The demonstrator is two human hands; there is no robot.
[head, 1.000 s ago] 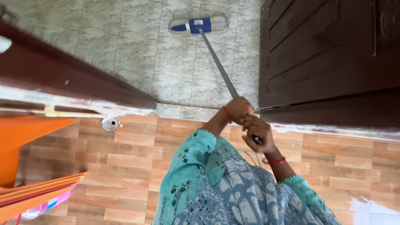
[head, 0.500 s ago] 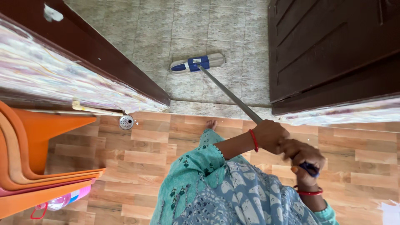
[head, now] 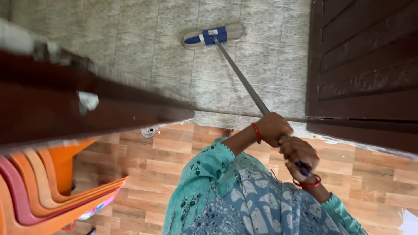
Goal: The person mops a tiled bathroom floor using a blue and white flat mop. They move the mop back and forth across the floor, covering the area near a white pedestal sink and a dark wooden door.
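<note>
Both hands are clamped on the mop handle: the left hand wraps the grey shaft higher up, and the right hand closes over the blue end of the handle, just beside the first. The mop head lies flat on the grey tiled floor, well out beyond the doorway. The shaft runs close to the edge of the dark wooden door, so a swing to the right could knock against it. The tiles may be wet, and a step forward could slip. The stacked orange chairs stand near the person's left side, where an elbow might catch them.
</note>
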